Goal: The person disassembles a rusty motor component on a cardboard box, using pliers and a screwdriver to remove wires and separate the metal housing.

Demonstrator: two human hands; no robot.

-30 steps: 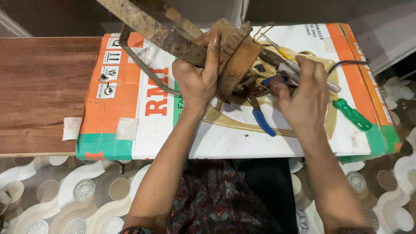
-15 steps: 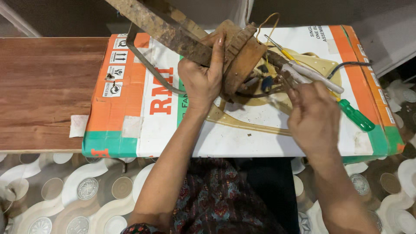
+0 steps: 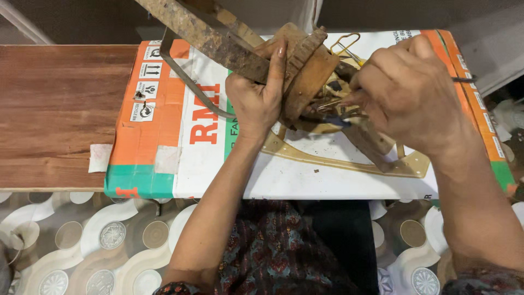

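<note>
Left hand (image 3: pixel 259 101) grips the rusty part (image 3: pixel 305 74); right hand (image 3: pixel 409 90) hides its closed grip's tool.

left hand (image 3: pixel 261 101) grips rusty fan motor (image 3: pixel 305 74) | right hand (image 3: pixel 410 93) pinches pliers (image 3: pixel 333 112) | on printed cardboard box (image 3: pixel 180 136)

The scene is evenly and fairly brightly lit from above, with soft light and no hard glare. The white top of the cardboard box (image 3: pixel 305 180) is the brightest area but keeps its detail. Short, soft shadows lie on the box just under the left hand (image 3: pixel 256 98) and the right hand (image 3: pixel 409 93). Beyond the far edge of the box the background falls into deep shade. The wooden board (image 3: pixel 54 114) left of the box shows a dull, even sheen. Focus is sharp across the box and both hands; the rusty metal bar (image 3: pixel 202 33) nearest the camera looks slightly soft. Straight edges bow a little toward the frame corners.
</note>
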